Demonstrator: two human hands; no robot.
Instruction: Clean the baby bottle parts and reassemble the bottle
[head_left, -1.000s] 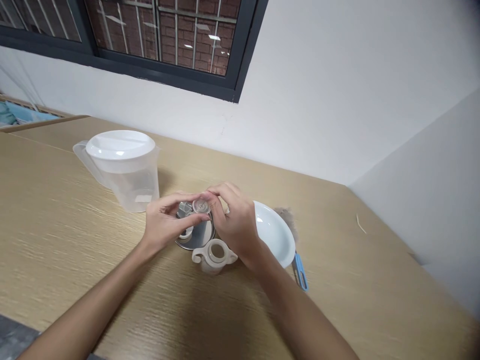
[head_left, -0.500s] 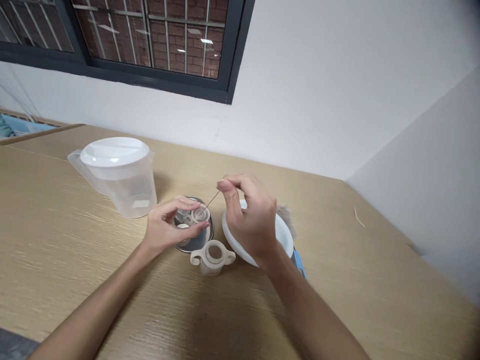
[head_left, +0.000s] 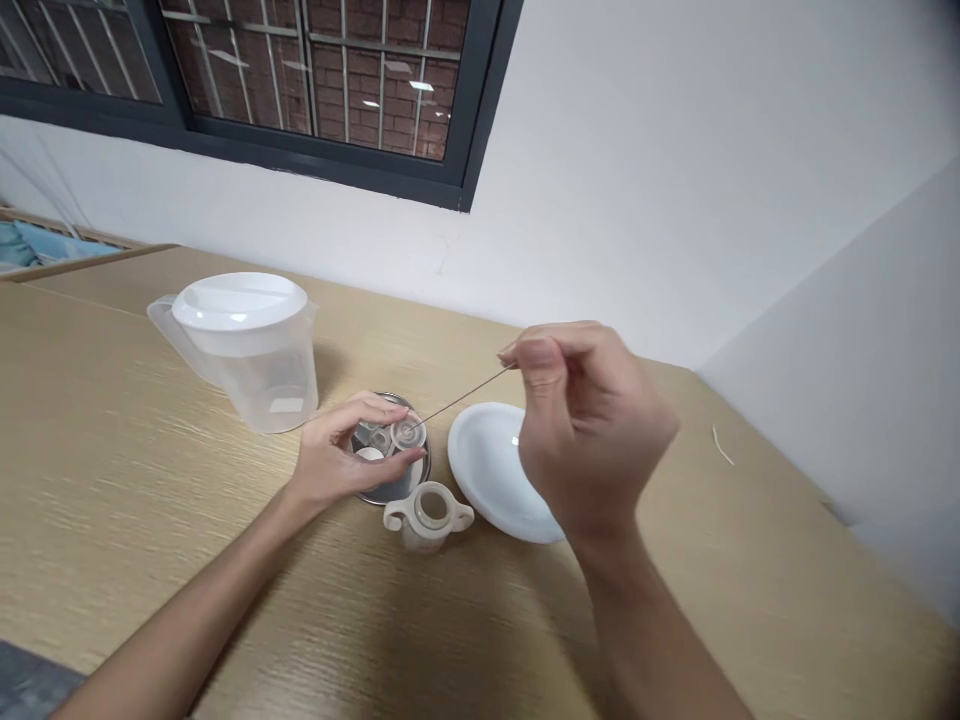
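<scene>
In the head view, the left hand pinches a small clear round piece by its rim between thumb and fingertips, just above a round metal dish in the middle of the worktop. The right hand, raised over the pale bowl, pinches the far end of a thin strand between thumb and forefinger; the strand slants straight from there to the centre of the clear piece and looks taut. As for progress, the work seems to be partway: a good length of strand stands out of the clear piece, yet its lower end meets that piece and is not free of it. Whether the strand is thread, wire or a fine brush stem cannot be told. A white disc lies in the dish beside other clear bits, apparently loose, and the two-handled cup stands upright and open-topped just in front. The pitcher, to the left, has its white lid on. No brand shows; a pale label low on the pitcher carries no writing that can be read.
</scene>
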